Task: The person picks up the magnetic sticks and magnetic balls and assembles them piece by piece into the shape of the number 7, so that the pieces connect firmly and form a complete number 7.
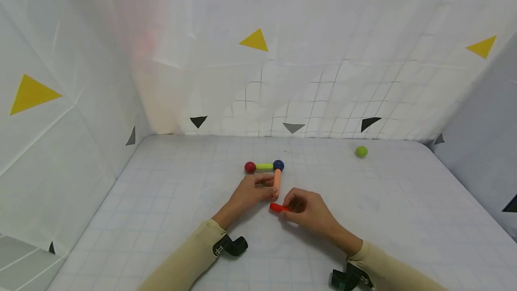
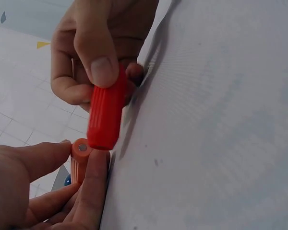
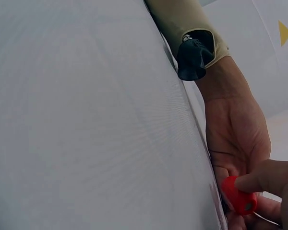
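My left hand [image 1: 250,192] pinches an orange magnetic rod [image 1: 277,181] near its close end. The rod's far end meets a dark blue ball [image 1: 278,165]. From that ball a yellow-green rod [image 1: 264,166] runs left to a red ball [image 1: 250,167]. Between thumb and fingers, my right hand [image 1: 311,212] holds a red magnetic rod [image 2: 105,112]. In the head view the red rod lies just below the orange rod's close end. The left wrist view shows a metal disc in the orange rod's end; whether the two rods touch I cannot tell.
A green ball [image 1: 361,151] rests alone at the back right of the white gridded table [image 1: 181,183]. White sheets with yellow and dark triangles rise behind and at both sides. A dark wrist camera [image 1: 230,245] sits on the left sleeve, another [image 1: 350,277] on the right.
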`<state>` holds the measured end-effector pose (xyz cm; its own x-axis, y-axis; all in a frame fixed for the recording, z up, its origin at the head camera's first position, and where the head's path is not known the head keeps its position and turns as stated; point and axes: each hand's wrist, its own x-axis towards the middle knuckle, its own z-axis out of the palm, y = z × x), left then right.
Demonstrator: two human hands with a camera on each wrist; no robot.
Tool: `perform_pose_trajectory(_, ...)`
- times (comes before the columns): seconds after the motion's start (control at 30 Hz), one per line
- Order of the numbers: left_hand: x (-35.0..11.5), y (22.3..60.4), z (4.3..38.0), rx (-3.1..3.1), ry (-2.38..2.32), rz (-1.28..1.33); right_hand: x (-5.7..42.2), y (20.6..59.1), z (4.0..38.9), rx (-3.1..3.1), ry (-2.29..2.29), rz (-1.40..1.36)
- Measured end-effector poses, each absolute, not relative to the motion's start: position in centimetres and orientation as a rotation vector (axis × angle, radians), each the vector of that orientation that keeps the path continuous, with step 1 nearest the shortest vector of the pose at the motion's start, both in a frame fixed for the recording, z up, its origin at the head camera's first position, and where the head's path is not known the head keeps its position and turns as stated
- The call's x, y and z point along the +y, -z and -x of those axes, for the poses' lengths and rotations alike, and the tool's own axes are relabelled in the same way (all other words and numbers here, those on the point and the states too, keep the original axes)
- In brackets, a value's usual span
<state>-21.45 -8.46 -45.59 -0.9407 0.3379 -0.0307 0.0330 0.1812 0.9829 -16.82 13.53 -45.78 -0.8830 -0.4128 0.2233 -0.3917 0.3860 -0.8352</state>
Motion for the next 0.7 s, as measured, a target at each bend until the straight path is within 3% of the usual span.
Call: perform_pose_trajectory(0.7, -8.6, 45.6, 21.6, 2.243, -1.796, -0.378, 14.5, 44.6, 17.4, 2.575, 1.170, 1.173)
